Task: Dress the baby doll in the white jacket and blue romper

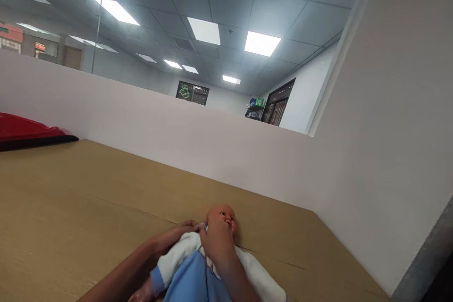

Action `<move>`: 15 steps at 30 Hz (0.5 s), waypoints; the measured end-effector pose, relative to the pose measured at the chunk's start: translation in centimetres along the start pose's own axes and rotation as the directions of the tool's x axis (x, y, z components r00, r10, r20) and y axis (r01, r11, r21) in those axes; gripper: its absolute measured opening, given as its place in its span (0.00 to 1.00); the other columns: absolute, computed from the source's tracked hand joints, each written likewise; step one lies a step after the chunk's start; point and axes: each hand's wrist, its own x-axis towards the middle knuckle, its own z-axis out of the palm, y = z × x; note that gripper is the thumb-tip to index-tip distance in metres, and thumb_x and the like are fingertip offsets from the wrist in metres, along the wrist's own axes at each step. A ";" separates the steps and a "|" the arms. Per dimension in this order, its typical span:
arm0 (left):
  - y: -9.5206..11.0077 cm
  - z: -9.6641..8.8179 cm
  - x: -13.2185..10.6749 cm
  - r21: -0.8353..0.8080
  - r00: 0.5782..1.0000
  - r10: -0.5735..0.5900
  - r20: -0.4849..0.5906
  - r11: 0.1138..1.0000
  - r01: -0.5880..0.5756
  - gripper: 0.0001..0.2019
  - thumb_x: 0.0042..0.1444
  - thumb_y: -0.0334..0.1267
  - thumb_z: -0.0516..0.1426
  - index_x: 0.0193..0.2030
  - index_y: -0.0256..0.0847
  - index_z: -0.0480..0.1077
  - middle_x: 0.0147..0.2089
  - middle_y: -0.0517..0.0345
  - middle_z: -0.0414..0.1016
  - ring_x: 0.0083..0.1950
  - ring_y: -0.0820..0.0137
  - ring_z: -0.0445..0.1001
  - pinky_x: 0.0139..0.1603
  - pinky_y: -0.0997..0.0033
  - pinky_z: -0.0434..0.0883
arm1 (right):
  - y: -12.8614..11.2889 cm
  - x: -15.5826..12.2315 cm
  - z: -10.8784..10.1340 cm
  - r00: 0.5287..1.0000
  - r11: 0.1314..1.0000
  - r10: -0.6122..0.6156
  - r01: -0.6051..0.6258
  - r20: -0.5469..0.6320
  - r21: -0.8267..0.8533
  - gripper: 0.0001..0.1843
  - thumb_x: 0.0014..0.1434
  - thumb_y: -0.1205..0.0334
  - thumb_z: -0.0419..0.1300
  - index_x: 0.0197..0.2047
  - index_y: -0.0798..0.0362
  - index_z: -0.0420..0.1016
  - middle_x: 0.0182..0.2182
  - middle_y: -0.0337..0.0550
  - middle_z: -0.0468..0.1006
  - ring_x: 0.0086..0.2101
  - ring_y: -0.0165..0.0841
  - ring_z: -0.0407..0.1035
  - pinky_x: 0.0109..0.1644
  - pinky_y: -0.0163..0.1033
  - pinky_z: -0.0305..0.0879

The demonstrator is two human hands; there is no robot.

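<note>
Both hands pinch white cloth (pixel 255 271) at the doll's (pixel 221 219) neck: left hand (pixel 177 236) beside it, right hand (pixel 215 240) over its chest, head pointing away.

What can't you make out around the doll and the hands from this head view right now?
- Doll: body hidden under white towel and blue cloth; legs cut off by the bottom edge.
- Left hand: fingers tucked into the towel by the doll's neck, grip unclear.
- Right hand: covers the doll's chin and neck.
- Red object: cut off by the left edge.
</note>
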 end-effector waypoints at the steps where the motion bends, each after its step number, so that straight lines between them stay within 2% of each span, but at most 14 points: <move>1: 0.6 -0.2 -0.5 0.029 0.999 -0.018 0.030 0.999 0.017 0.20 0.61 0.58 0.64 0.41 0.41 0.76 0.39 0.57 0.81 0.45 0.57 0.80 0.49 0.58 0.75 | 0.1 0.0 -0.2 1.000 1.000 0.005 -0.006 -0.010 -0.012 0.14 0.67 0.63 0.61 0.51 0.62 0.81 0.52 0.71 0.81 0.52 0.55 0.78 0.51 0.49 0.66; 4: 2.6 -1.3 -2.0 0.198 0.993 -0.076 0.089 0.979 0.057 0.23 0.55 0.59 0.67 0.48 0.45 0.78 0.44 0.58 0.83 0.51 0.51 0.80 0.49 0.61 0.74 | 0.8 0.4 -0.5 0.999 1.000 0.013 -0.014 -0.030 -0.025 0.13 0.68 0.62 0.60 0.50 0.60 0.82 0.52 0.68 0.83 0.54 0.53 0.77 0.53 0.49 0.66; 7: 4.4 -3.0 -3.0 0.428 0.985 -0.128 0.119 0.902 0.065 0.28 0.40 0.47 0.75 0.50 0.47 0.79 0.45 0.58 0.85 0.53 0.47 0.79 0.51 0.62 0.72 | 1.6 0.8 -0.3 1.000 1.000 0.012 -0.012 -0.006 -0.018 0.14 0.67 0.63 0.60 0.50 0.61 0.82 0.51 0.66 0.84 0.52 0.52 0.78 0.52 0.48 0.67; 10: 5.5 -4.3 -3.2 0.575 0.985 -0.143 0.096 0.816 0.062 0.23 0.42 0.45 0.70 0.48 0.49 0.81 0.42 0.59 0.84 0.49 0.48 0.79 0.48 0.61 0.70 | 2.2 1.0 0.0 1.000 1.000 0.004 -0.003 0.031 -0.009 0.14 0.66 0.62 0.61 0.48 0.61 0.83 0.48 0.65 0.85 0.50 0.52 0.79 0.50 0.48 0.68; 13: 5.7 -4.8 -3.0 0.662 0.987 -0.153 0.050 0.745 0.082 0.26 0.45 0.44 0.64 0.54 0.50 0.80 0.38 0.58 0.82 0.39 0.50 0.79 0.42 0.57 0.72 | 2.6 1.0 -0.2 1.000 1.000 -0.001 0.001 0.026 0.015 0.14 0.64 0.60 0.63 0.47 0.61 0.83 0.46 0.64 0.86 0.50 0.53 0.79 0.50 0.48 0.67; 15: 5.5 -4.8 -2.7 0.715 0.989 -0.149 0.024 0.694 0.087 0.27 0.43 0.44 0.63 0.53 0.48 0.81 0.36 0.55 0.81 0.38 0.47 0.79 0.41 0.54 0.72 | 2.8 1.1 -0.8 1.000 0.999 -0.011 0.010 0.012 0.051 0.14 0.64 0.55 0.64 0.44 0.58 0.82 0.45 0.62 0.86 0.49 0.53 0.78 0.51 0.48 0.67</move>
